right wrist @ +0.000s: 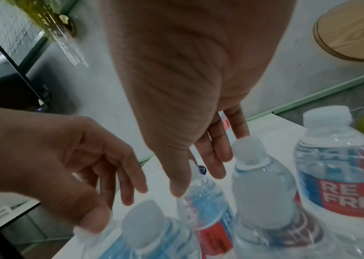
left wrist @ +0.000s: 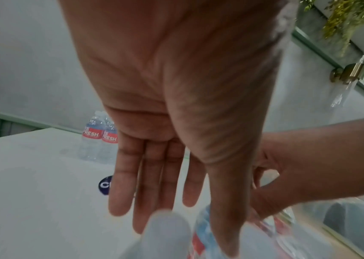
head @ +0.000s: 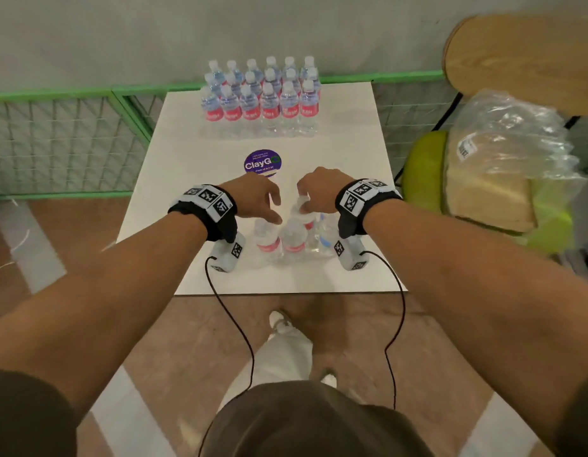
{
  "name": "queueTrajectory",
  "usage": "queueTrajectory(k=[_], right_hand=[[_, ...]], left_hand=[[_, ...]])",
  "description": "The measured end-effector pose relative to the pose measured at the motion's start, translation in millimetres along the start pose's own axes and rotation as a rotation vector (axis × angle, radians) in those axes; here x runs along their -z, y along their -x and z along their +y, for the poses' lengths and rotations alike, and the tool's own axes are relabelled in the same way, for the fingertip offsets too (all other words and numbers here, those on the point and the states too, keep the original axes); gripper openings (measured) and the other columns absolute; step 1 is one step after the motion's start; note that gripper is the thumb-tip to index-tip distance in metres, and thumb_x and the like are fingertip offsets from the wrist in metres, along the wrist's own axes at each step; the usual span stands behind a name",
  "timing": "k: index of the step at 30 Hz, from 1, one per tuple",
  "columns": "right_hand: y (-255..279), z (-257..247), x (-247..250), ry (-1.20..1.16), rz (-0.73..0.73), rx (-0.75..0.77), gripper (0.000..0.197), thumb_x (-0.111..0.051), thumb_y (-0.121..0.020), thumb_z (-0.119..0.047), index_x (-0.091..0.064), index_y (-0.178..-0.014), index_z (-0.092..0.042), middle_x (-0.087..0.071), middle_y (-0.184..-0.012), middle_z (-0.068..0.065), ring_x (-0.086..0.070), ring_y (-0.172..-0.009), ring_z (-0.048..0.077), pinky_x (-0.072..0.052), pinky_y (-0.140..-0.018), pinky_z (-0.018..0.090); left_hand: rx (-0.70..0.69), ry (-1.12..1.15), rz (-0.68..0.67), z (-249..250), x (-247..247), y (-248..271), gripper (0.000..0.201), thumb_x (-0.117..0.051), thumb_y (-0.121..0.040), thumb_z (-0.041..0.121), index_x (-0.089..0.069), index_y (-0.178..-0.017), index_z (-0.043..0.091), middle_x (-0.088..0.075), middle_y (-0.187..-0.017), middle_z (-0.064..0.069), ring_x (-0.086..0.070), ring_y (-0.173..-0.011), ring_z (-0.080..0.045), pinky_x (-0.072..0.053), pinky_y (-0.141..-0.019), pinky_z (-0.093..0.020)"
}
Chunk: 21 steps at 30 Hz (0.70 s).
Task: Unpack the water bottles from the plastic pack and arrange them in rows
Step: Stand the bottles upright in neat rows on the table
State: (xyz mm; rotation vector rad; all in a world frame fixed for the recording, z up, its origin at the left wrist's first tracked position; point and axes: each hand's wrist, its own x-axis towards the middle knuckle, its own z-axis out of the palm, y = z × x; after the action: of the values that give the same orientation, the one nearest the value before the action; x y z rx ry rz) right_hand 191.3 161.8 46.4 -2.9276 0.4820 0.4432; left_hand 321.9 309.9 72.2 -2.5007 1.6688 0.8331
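Note:
Several clear water bottles (head: 286, 239) with red labels stand close together near the white table's (head: 335, 153) front edge, with clear film seemingly around them. My left hand (head: 269, 206) hovers over their left side, fingers straight and holding nothing (left wrist: 165, 184). My right hand (head: 307, 201) reaches down onto the far bottle of the group. In the right wrist view its thumb and fingers (right wrist: 198, 163) stand on either side of that bottle's top (right wrist: 205, 196) without curling round it. Three tidy rows of bottles (head: 263, 100) stand at the table's far edge.
A round purple sticker (head: 263, 163) lies mid-table between the rows and my hands. A green mesh fence (head: 65, 136) runs behind and left. To the right stand a green stool with a plastic-wrapped bundle (head: 510, 159) and a wooden stool (head: 523, 61).

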Motion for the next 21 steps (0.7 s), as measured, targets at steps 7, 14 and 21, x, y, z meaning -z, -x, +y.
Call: queueTrajectory(k=[7,14,21], right_hand=[[4,-8,-15,0.132,0.099,0.014,0.024,-0.056,-0.087,-0.035,-0.058,-0.108,-0.022,-0.064,-0.097,0.004,-0.058,-0.1,0.027,-0.032,-0.092,0.043],[-1,-9,-8,0.128,0.068,0.029,0.021,-0.055,-0.089,-0.03,-0.057,-0.108,-0.019,-0.057,-0.09,0.002,-0.058,-0.097,0.028,-0.033,-0.092,0.044],[-40,-11,36,0.039,0.18,0.05,0.027,-0.059,-0.088,-0.032,-0.057,-0.109,-0.016,-0.064,-0.095,0.006,-0.059,-0.092,0.03,-0.037,-0.087,0.041]], left_hand=[[0.053,-0.07,0.084,-8,-37,17,0.038,-0.084,-0.07,0.031,-0.068,-0.104,0.022,-0.059,-0.099,0.002,-0.059,-0.092,-0.02,-0.052,-0.079,-0.033],[0.033,-0.051,0.174,-20,-44,16,0.021,-0.077,-0.075,0.023,-0.07,-0.094,0.017,-0.06,-0.088,-0.001,-0.06,-0.084,-0.023,-0.042,-0.066,-0.028],[0.057,-0.021,0.245,-58,-4,-2,0.026,-0.079,-0.076,0.024,-0.072,-0.099,0.014,-0.067,-0.094,-0.006,-0.054,-0.083,-0.019,-0.045,-0.07,-0.029]])
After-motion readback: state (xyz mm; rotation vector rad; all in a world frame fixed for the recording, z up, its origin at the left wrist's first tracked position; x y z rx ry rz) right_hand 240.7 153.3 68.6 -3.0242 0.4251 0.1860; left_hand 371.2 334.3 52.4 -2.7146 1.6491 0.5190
